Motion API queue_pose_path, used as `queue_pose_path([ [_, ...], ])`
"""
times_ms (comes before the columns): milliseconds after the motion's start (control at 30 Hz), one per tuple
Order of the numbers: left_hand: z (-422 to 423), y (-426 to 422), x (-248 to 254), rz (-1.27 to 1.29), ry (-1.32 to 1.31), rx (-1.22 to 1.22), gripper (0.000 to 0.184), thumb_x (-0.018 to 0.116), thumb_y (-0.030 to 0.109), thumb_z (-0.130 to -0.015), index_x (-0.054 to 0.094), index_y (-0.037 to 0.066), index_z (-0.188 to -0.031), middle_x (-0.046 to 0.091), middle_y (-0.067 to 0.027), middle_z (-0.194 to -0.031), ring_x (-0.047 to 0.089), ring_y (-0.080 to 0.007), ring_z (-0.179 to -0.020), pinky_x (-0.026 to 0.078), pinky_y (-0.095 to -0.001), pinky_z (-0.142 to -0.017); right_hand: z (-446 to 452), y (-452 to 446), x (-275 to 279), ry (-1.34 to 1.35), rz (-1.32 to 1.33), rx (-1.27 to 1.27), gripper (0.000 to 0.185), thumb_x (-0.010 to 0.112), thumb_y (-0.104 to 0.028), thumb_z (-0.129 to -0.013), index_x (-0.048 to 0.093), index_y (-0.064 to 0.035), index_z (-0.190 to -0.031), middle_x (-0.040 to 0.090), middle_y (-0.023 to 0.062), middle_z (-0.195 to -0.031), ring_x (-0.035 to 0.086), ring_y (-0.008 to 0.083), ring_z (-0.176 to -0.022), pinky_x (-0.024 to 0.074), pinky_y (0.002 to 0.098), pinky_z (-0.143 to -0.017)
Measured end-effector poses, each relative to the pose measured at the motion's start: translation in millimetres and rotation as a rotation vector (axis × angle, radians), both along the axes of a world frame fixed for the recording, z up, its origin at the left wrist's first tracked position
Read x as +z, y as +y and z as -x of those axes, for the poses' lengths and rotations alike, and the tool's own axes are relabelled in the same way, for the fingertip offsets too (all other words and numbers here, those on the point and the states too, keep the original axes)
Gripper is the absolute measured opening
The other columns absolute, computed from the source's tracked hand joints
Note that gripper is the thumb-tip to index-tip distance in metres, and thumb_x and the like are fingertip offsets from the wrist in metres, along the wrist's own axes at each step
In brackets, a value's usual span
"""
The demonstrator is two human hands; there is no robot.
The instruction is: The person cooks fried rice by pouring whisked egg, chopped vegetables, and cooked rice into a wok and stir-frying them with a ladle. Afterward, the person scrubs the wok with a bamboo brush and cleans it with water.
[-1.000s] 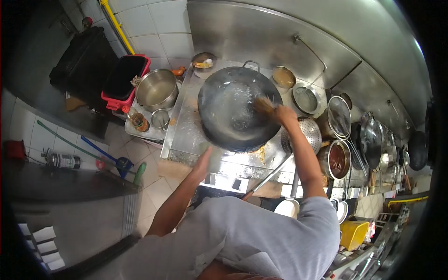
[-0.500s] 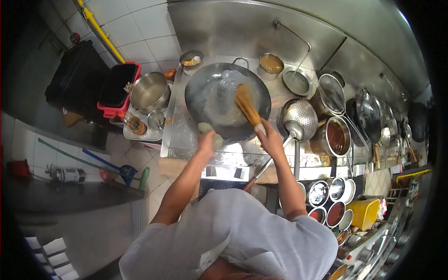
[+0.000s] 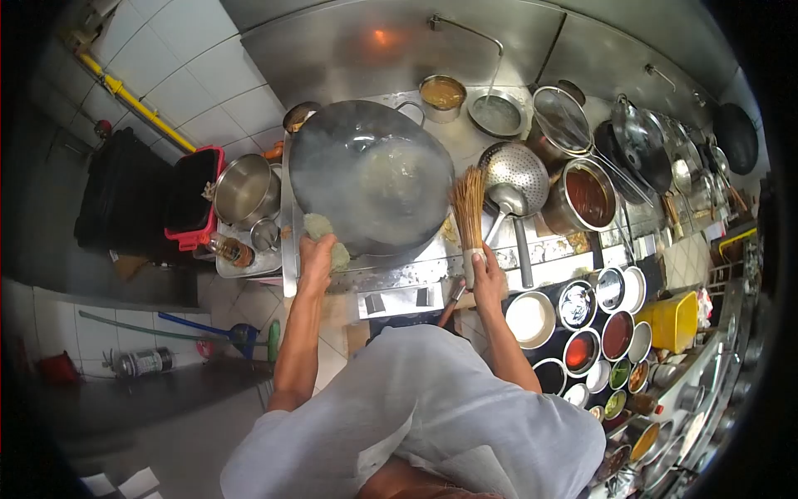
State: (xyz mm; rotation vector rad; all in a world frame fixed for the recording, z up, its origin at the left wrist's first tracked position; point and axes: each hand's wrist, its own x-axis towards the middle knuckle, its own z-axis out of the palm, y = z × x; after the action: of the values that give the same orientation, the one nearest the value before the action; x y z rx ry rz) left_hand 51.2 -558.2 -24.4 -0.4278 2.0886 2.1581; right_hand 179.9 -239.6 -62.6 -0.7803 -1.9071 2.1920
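Note:
A large dark wok (image 3: 320, 170) stands on the stove with steaming liquid pooled inside. My left hand (image 3: 315, 264) is closed on a folded greenish-grey cloth (image 3: 317, 224) at the wok's near left rim. In my right hand (image 3: 489, 279) is a bamboo wok brush (image 3: 470, 208), gripped by its pale bound handle with the bristles pointing up and away from me. The brush is outside the wok, just right of its rim. Close by on the right lie a perforated strainer (image 3: 515, 170) and a ladle (image 3: 507, 200).
Behind the wok are a pot of brownish liquid (image 3: 442, 93) and a shallow pan (image 3: 496, 114) under a thin tap. A pot of dark red sauce (image 3: 588, 195) stands right. Several seasoning containers (image 3: 530, 320) sit near right. A steel pot (image 3: 246, 191) is left.
My right hand has lifted the brush out of the wok and moved it right. The wok has shifted left and covers more of the small bowl behind it. The camera view has also moved.

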Motion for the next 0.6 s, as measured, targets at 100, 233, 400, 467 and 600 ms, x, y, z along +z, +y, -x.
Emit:
queue_pose_path([
  [100,-5,19,34,0.172,0.097,0.069,0.039,0.062,0.008,-0.074,0.057,-0.002,-0.111,0.062,-0.0075,-0.097,0.060,-0.0176,-0.082,0.049,-0.0306,-0.072,10,1,-2,-0.031,0.028,-0.021,0.053,0.057,-0.029,-0.096,0.043,-0.0060,-0.142,0.063,0.0103,-0.101,0.060,0.0118,-0.071,0.0488,0.0248,-0.052],
  [233,2,32,36,0.263,0.226,0.153,0.036,0.063,0.010,-0.074,0.055,-0.006,-0.105,0.062,-0.0130,-0.095,0.060,-0.0226,-0.086,0.048,-0.0352,-0.078,39,-1,-14,-0.001,-0.039,-0.001,0.057,0.060,-0.030,-0.095,0.038,-0.0099,-0.145,0.063,0.0058,-0.093,0.056,0.0114,-0.055,0.0432,0.0228,-0.044],
  [400,-1,54,39,0.482,0.293,0.281,0.048,0.068,0.013,-0.073,0.048,-0.009,-0.110,0.061,-0.0220,-0.096,0.061,-0.0323,-0.090,0.046,-0.0403,-0.084,82,-16,1,0.089,-0.020,0.097,0.065,0.067,-0.025,-0.090,0.038,-0.0083,-0.146,0.063,0.0088,-0.097,0.058,0.0125,-0.064,0.0467,0.0255,-0.047],
  [467,-12,67,52,0.648,0.341,0.318,0.050,0.070,0.014,-0.073,0.045,-0.008,-0.111,0.060,-0.0258,-0.096,0.061,-0.0383,-0.090,0.046,-0.0429,-0.084,102,-27,4,0.134,0.007,0.130,0.067,0.068,-0.023,-0.089,0.037,-0.0097,-0.147,0.063,0.0073,-0.093,0.057,0.0118,-0.057,0.0456,0.0255,-0.045],
  [600,-32,83,60,0.631,0.404,0.270,0.050,0.071,0.013,-0.073,0.045,-0.007,-0.111,0.060,-0.0256,-0.096,0.061,-0.0411,-0.091,0.046,-0.0445,-0.083,141,-58,16,0.084,0.017,0.207,0.070,0.069,-0.021,-0.088,0.034,-0.0177,-0.149,0.062,0.0059,-0.084,0.054,0.0134,-0.051,0.0452,0.0275,-0.046],
])
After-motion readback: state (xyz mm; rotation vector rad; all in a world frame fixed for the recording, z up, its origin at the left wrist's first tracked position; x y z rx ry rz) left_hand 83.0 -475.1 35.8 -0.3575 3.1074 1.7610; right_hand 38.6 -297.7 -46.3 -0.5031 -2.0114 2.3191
